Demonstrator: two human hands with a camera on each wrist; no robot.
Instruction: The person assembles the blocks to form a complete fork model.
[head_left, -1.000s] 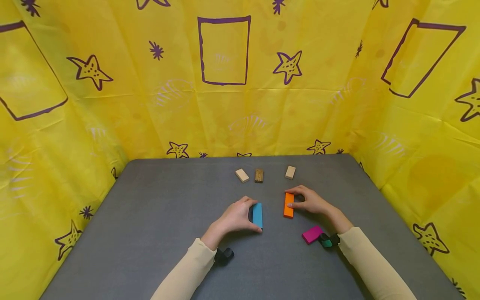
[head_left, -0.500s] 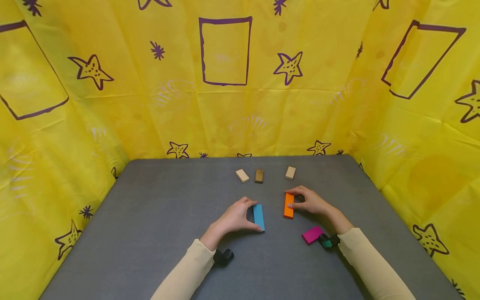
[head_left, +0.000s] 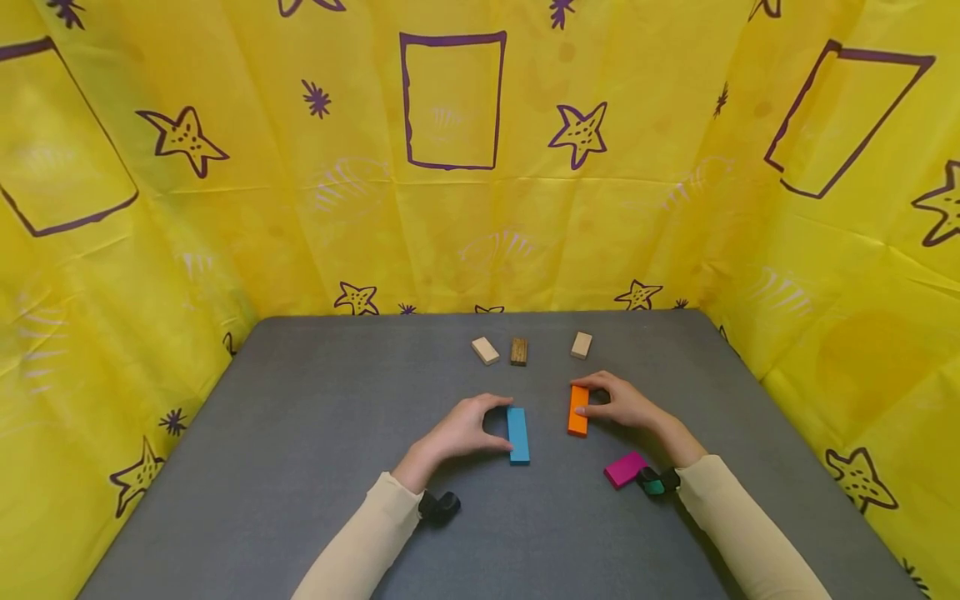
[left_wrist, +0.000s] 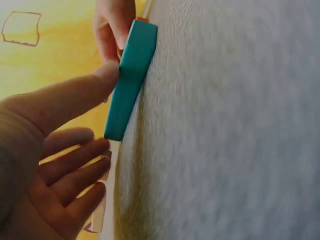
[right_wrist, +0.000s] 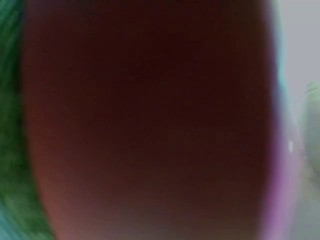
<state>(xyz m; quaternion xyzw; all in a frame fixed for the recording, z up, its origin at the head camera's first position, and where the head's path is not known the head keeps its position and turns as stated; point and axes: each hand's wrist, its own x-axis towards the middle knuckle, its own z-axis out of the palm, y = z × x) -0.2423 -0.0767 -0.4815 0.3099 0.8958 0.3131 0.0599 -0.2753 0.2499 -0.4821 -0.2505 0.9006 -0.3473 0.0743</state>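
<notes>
On the grey table in the head view lies a long blue block [head_left: 518, 437], with my left hand [head_left: 461, 431] at its left side. The thumb tip is right at the block's near left edge, and the forefinger is by its far end. The left wrist view shows the thumb along the teal-looking block [left_wrist: 131, 80] and the other fingers spread loosely below its end. My right hand [head_left: 618, 403] holds a long orange block [head_left: 577, 421], thumb on its right side and fingers at the far end. Blurred dark shapes fill most of the right wrist view.
A magenta block [head_left: 624, 469] lies beside the band on my right wrist. Farther back are a pale wooden block [head_left: 485, 351], a dark brown one [head_left: 518, 352] and another pale one [head_left: 581, 345]. Yellow patterned cloth [head_left: 450, 233] walls the table's back and sides.
The blue block has shifted slightly right and straightened. My left hand has then loosened and drawn back a little to the left. My right hand and the orange block stay put.
</notes>
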